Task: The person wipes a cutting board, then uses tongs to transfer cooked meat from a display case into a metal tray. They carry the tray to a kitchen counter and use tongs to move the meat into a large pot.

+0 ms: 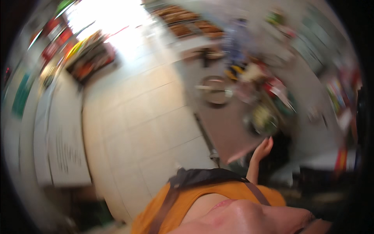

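My right hand point(263, 148) reaches out at the near end of a brown-topped table point(225, 130). Its fingers are blurred, and whether they hold anything does not show. Just beyond the fingertips stands a bowl point(264, 120) with pale green contents, perhaps chopped vegetables. A round metal pan or basin point(215, 98) sits farther along the tabletop, with a light stick-like thing across it. Packets and cloth-like things point(254, 76), smeared by motion, lie beside the pan. My left hand is out of view.
A tiled floor point(146, 125) runs along the table's left side. White chest-like cabinets point(67, 134) line the left wall. Trays of brown food point(178, 17) stand at the far end, near a bright doorway point(108, 17). A low crate point(90, 61) holds colourful goods.
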